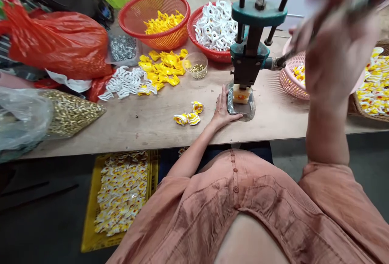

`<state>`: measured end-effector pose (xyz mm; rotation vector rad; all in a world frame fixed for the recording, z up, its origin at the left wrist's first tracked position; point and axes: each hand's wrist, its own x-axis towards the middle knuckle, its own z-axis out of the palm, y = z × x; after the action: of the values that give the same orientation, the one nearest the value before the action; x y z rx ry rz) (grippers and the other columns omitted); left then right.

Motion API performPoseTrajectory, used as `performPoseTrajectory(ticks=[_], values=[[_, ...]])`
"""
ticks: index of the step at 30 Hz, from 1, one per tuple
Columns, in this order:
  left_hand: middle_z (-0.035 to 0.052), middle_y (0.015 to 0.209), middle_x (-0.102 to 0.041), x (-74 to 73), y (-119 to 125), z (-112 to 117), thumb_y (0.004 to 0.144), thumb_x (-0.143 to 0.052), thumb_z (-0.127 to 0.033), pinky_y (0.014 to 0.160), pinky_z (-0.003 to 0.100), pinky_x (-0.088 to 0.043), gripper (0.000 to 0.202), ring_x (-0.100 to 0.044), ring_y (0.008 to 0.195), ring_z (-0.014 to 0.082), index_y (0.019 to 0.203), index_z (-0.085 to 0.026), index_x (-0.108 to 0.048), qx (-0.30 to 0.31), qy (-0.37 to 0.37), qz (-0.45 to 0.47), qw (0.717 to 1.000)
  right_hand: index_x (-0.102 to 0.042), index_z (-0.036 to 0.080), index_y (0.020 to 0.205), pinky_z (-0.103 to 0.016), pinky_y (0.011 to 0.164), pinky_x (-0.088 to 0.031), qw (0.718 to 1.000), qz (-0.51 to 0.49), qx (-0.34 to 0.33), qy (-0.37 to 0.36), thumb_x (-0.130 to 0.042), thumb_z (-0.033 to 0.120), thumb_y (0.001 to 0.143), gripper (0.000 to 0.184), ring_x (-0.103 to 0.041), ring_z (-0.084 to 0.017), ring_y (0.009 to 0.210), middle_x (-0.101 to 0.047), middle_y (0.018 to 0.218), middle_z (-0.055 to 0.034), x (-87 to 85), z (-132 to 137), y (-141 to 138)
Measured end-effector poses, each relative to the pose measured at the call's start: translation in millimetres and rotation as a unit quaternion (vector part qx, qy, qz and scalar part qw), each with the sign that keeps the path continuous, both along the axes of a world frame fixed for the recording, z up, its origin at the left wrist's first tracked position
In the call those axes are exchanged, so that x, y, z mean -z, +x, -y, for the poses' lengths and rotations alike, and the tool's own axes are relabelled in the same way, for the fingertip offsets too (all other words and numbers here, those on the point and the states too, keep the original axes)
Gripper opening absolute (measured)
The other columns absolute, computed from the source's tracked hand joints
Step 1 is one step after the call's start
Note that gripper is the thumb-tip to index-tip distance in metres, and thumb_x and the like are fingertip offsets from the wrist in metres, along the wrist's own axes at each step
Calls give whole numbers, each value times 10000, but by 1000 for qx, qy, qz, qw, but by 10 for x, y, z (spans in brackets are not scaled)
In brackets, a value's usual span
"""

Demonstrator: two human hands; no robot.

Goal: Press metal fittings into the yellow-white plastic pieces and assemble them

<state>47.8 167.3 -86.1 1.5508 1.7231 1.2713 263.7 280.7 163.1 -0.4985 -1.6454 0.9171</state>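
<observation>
A green hand press (252, 41) stands on the wooden table (146, 122). Under its ram sits a yellow and white plastic piece (242, 94) on the wrapped base. My left hand (223, 108) rests beside that base, fingers pressed against its left edge and the piece. My right hand (337, 41) is raised at the right, blurred, wrapped around the press lever (281, 59). A few assembled yellow-white pieces (188, 116) lie just left of my left hand.
Loose yellow parts (164, 67) and white parts (126, 81) lie mid-table beside a small bowl of brass rivets (198, 67). Red baskets (154, 13) stand behind, pink basket (291, 77) at right. A yellow crate (120, 193) of finished pieces sits on the floor.
</observation>
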Motion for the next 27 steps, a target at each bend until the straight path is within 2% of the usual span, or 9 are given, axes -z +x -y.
performPoseTrajectory(ticks=[2, 5, 8, 10, 13, 18, 20, 23, 27], values=[[219, 1800, -299, 28, 2, 4, 615, -1055, -483, 1386, 594, -196, 1556, -325, 1660, 425, 1783, -284, -47, 0, -3, -22, 1000, -720, 301, 883, -608, 1190, -568, 980, 161, -18, 112, -723, 538, 1006, 268, -774, -246, 978, -688, 883, -14, 515, 413, 138], [202, 1798, -308, 57, 4, 17, 660, -1034, -504, 1388, 600, -183, 1538, -320, 1660, 423, 1783, -303, -3, 7, -6, -60, 998, -576, 229, 709, -724, 1263, -439, 940, 204, 41, 270, -748, 441, 995, 396, -775, -283, 1091, -680, 807, 1, 1395, 686, 275], [200, 1798, -303, 70, -1, 29, 697, -1010, -537, 1382, 604, -205, 1481, -325, 1654, 428, 1785, -310, -31, 6, -1, -79, 997, -569, 210, 726, -730, 1307, -348, 912, 182, 41, 365, -788, 377, 977, 372, -755, -295, 1202, -724, 864, 6, 1772, 643, 313], [200, 1779, -329, 78, -9, 27, 693, -1008, -562, 1371, 607, -244, 1443, -349, 1638, 432, 1783, -306, -97, 3, 3, -76, 997, -575, 215, 726, -700, 1327, -335, 909, 190, 8, 372, -761, 431, 1007, 401, -768, -245, 1085, -699, 799, 23, 1600, 553, 297], [174, 1704, -431, 83, -24, -17, 711, -995, -587, 1342, 569, -339, 1289, -429, 1588, 401, 1747, -310, -280, -15, 23, -36, 999, -516, 222, 654, -598, 1265, -465, 940, 169, -11, 295, -674, 607, 1039, 567, -684, -152, 719, -557, 618, 50, 916, 320, 184], [124, 1482, -595, -1, -6, -229, 836, -916, -525, 1276, 483, -443, 669, -570, 1458, 323, 1411, -243, -723, -77, 93, 36, 992, -578, 269, 1055, -275, 704, -609, 992, 58, 63, 93, -556, 481, 1123, 224, -692, -130, 677, -618, 770, 41, -56, -617, -341], [117, 1401, -649, -71, 31, -333, 852, -892, -462, 1241, 474, -472, 431, -613, 1390, 313, 1200, -219, -814, -85, 97, 57, 990, -556, 203, 1075, -220, 587, -536, 989, 96, 49, -103, -450, 421, 1162, 258, -655, -111, 589, -624, 705, 48, -102, -1040, -539], [106, 1290, -707, -193, 95, -427, 871, -829, -400, 1194, 456, -502, 249, -655, 1303, 292, 1032, -211, -836, -87, 97, 107, 986, -608, 154, 932, -285, 623, -587, 931, 213, 9, -295, -353, 589, 1159, 553, -696, -166, 608, -681, 667, -29, 119, -1494, -574], [89, 1165, -754, -364, 61, -260, 883, -778, -413, 988, 356, -593, 229, -714, 1106, 234, 953, -201, -827, -56, 58, 159, 984, -690, 179, 876, -443, 883, -661, 906, 339, 88, -239, -533, 558, 1101, 468, -774, -233, 774, -765, 755, -76, 514, -1877, -42]])
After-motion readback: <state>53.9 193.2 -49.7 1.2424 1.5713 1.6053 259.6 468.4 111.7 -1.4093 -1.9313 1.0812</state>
